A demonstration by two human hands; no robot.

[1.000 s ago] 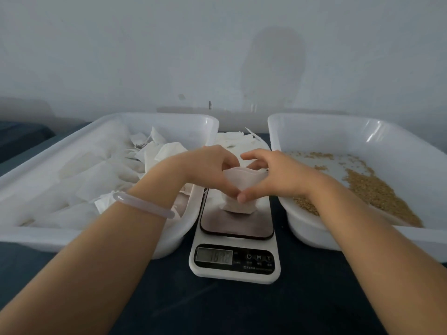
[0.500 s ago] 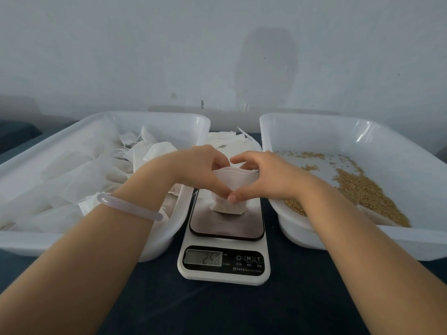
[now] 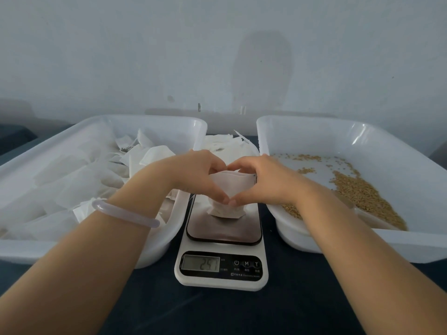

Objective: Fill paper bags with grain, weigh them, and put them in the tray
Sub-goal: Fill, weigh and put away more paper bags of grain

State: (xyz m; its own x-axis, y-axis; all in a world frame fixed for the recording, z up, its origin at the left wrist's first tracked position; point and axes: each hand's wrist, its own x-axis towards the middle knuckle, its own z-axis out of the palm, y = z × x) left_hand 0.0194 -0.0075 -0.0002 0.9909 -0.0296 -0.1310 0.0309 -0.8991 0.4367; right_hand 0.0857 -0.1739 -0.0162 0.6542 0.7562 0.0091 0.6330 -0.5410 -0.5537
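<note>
Mid-cycle, weighing step. One filled paper bag (image 3: pixel 231 187) stands upright on the plate of the kitchen scale (image 3: pixel 221 282), at the desk's (image 3: pixel 217 313) middle between two trays. Left hand (image 3: pixel 193 174) and right hand (image 3: pixel 264 181) both grasp it, fingers curled round its upper half, thumb tips touching in front, fingertips meeting behind the mouth. Bag bottom touches the plate. Display (image 3: pixel 200 263) reads about 257; decimal point not legible. With both hands on the bag, the reading is probably not a true weight.

Done: left tray (image 3: pixel 24 247) at the desk's left side holds many filled bags (image 3: pixel 72 180), piled toward its near and left walls. Right tray (image 3: pixel 314 136) holds little grain (image 3: pixel 362 197), a thin heap near its front with much bare floor, so most of it looks used.

Left: let go, check weight, move this bag into the left tray. A stack of empty bags (image 3: pixel 225 146) behind the scale suggests more rounds. Bracelet (image 3: pixel 125 213) on left wrist.
</note>
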